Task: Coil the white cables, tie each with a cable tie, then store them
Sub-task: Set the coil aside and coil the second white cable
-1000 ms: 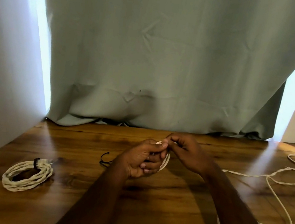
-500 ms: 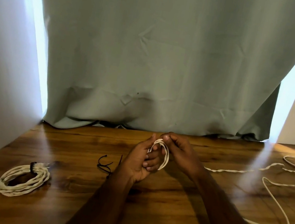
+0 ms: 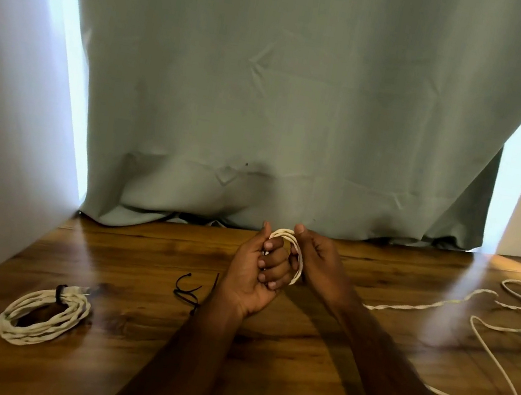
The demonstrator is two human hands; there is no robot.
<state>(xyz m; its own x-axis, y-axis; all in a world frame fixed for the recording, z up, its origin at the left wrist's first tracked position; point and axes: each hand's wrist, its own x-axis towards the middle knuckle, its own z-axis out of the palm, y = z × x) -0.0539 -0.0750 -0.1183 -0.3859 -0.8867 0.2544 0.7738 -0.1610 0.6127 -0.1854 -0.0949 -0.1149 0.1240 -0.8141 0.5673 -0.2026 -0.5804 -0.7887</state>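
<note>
Single head cam, wide-angle.
Looks forward and down over the wooden table [image 3: 311, 361], near, toward the green curtain [image 3: 286, 98] at its far edge.

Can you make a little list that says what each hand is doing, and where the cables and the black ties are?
left hand: fingers curled through the small coil
right hand: holds the coil's other side
loose cable: trails over the wooden table, to the right
tied coil: lies at left, black tie on it
spare cable ties: beside the left wrist
</note>
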